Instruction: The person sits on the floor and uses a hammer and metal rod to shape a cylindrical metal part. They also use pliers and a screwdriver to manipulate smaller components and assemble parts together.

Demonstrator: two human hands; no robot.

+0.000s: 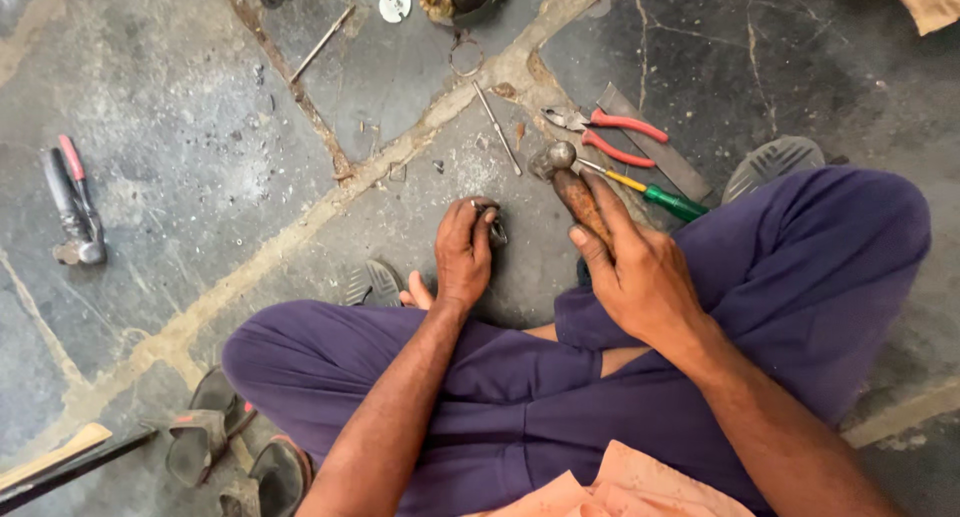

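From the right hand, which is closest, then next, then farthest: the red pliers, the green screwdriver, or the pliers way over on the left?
From the right hand:
1. Green screwdriver, just past the fingers.
2. Red pliers, farther up the floor.
3. Left-side pliers, far across, near the picture's left edge.

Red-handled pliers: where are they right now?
In the head view, the red-handled pliers lie on the stone floor, upper right, between the hammer and a flat metal file.

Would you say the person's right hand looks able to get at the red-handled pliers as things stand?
Probably not at once: the right hand is closed on a wooden-handled hammer. The red-handled pliers lie close beyond the hammer head on bare floor, uncovered.
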